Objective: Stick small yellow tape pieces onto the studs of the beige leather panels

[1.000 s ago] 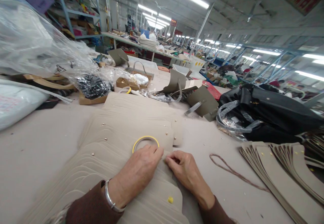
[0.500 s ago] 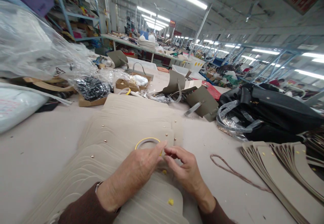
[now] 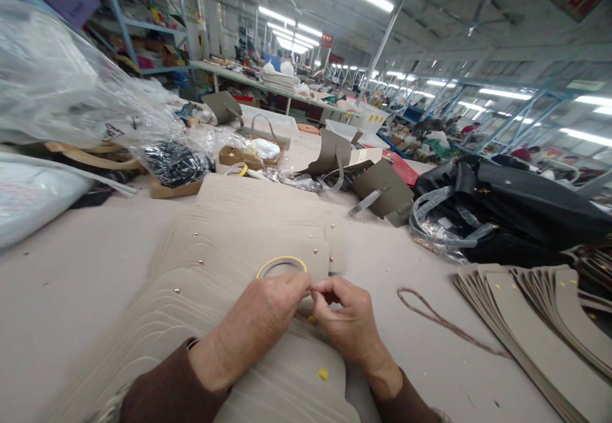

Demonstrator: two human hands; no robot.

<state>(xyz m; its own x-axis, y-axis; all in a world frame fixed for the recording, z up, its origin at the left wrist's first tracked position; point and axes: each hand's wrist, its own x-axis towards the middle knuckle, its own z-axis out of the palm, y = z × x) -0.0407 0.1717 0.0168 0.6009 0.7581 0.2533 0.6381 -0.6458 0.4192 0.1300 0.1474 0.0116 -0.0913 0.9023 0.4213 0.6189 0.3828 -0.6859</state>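
Note:
My left hand [image 3: 261, 321] and my right hand [image 3: 345, 319] meet over a fanned stack of beige leather pieces [image 3: 229, 263] with small brass studs. The left hand's fingers curl around the near rim of a thin yellow tape roll [image 3: 281, 263] that rests on the stack. My right hand is pinched at the left hand's fingertips, on something too small to make out. A small yellow scrap [image 3: 324, 374] lies on the nearest piece, and another shows between the hands.
A second fan of beige pieces [image 3: 535, 321] lies at the right, with a cord loop [image 3: 430, 318] beside it. Black bags [image 3: 507, 209], olive bag parts [image 3: 377, 187], cardboard trays [image 3: 248, 154] and plastic bags [image 3: 71, 85] crowd the far side of the table.
My right hand has lifted off the leather and closed into a pinch against my left fingertips. The tape roll's far side has tilted up slightly under my left hand.

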